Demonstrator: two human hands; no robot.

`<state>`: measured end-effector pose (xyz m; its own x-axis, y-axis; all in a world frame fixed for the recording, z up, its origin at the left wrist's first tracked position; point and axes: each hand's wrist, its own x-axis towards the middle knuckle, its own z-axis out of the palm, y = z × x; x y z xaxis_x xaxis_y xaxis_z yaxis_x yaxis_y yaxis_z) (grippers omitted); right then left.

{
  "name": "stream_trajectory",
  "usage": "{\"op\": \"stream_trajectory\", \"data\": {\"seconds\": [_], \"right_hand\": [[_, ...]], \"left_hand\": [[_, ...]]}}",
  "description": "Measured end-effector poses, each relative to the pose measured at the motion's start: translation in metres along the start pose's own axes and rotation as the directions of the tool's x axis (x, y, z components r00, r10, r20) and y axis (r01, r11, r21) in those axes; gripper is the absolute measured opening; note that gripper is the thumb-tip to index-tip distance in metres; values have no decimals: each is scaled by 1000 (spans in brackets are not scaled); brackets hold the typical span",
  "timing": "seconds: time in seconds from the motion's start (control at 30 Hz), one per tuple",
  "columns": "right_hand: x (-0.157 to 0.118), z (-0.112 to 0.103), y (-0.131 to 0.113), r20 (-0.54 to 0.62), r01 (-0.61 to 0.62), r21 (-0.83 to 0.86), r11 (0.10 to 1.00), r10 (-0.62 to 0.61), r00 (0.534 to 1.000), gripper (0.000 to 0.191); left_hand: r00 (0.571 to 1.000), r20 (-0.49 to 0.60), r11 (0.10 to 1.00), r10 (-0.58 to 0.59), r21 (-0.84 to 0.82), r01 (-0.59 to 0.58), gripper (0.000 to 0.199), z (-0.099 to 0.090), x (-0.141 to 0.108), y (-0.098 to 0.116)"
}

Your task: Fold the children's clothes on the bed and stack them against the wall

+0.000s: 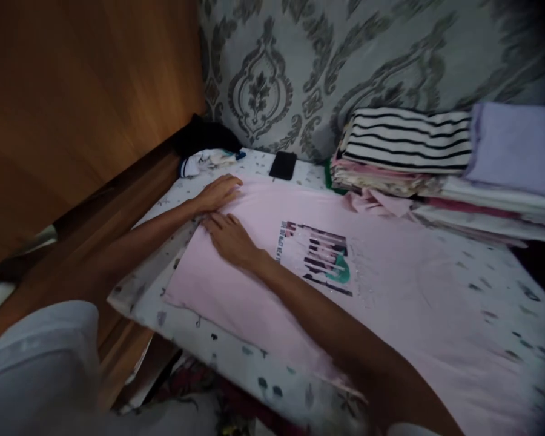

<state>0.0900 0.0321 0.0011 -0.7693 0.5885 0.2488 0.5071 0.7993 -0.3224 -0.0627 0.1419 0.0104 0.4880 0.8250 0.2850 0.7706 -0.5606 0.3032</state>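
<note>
A pale pink T-shirt (390, 266) lies spread on a white patterned cloth (254, 369), its dark and green print facing up. My left hand (218, 192) rests at the shirt's far left edge, fingers stretched over the fabric. Closer to me, my right hand (231, 239) lies palm down on the shirt near the same edge, its fingers apart and slightly bent. The undersides of both hands are hidden. Part of the shirt near the folded stack is bunched up.
Folded clothes stand at the back right, with a striped garment (409, 139) and a lilac one (518, 148) on top. A black phone-like object (283, 165) lies by the patterned wall. At the back left are a small white garment (209, 160) and black fabric (209, 134), beside a wooden panel (91, 91).
</note>
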Motion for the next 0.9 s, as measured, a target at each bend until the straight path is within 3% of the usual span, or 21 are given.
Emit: {"op": "stream_trajectory", "data": {"seconds": [0.07, 0.17, 0.3, 0.4, 0.47, 0.53, 0.67, 0.77, 0.9], "right_hand": [[-3, 4, -14, 21, -58, 2, 998, 58, 998, 44], [-21, 12, -50, 96, -36, 30, 999, 33, 995, 47], [-61, 21, -109, 144, 203, 140, 969, -222, 964, 48], [-84, 15, -140, 147, 424, 228, 877, -461, 875, 43], [-92, 2, -147, 137, 510, 282, 813, -560, 817, 41], [-95, -14, -143, 112, 525, 304, 795, -577, 809, 39], [-106, -43, -107, 80, 369, 202, 907, -391, 917, 41], [-126, -53, -63, 93, 131, 59, 990, -136, 986, 46], [-172, -64, 11, 43, -81, -80, 993, 85, 995, 46]], "left_hand": [[987, 132, 996, 91, -31, -88, 51, 5, -17, 0], [965, 261, 1000, 11, 18, -17, 59, 4, -33, 0], [949, 299, 993, -96, 97, 70, 60, -3, -38, 4], [950, 294, 989, -105, 128, 70, 60, -6, -39, 8], [952, 287, 986, -108, 150, 67, 60, -8, -40, 11], [951, 283, 981, -126, 176, 78, 60, -9, -40, 16], [962, 225, 966, -157, 237, 102, 62, -4, -40, 36], [975, 210, 983, -67, 182, 29, 69, 12, -40, 59], [963, 268, 987, 28, 148, -70, 67, 30, -38, 71]]}}
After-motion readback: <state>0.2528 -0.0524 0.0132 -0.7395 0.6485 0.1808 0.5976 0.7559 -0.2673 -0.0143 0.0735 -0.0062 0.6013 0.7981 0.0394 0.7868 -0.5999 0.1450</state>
